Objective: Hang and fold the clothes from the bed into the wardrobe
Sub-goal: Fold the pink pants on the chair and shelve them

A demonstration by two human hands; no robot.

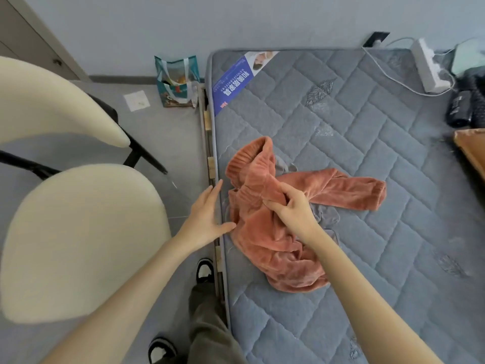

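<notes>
Orange fleece garment (262, 240) lies crumpled on the grey mattress (367, 114), close to its left edge and just in front of the person. It lies partly over a grey cloth (326, 218) that shows at its right side.

Right hand (294, 206): fingers curled round a bunched fold near the garment's middle.

Left hand (207, 216): fingers straight and spread, holding nothing, at the mattress edge. Its thumb tip is touching or just beside the garment's left border; I cannot tell which.

Layout: the ribbed band (244, 158) is at the far end and the bulk trails toward the person, so the main axis runs along the mattress edge. 1 cuffed limb (375, 194) branches off to the right, away from both hands.

Judgement: spreading the garment flat likely comes next. The left hand is nearer the ribbed band, which lies just ahead and right of it. The right hand is nearer the cuffed limb.
</notes>
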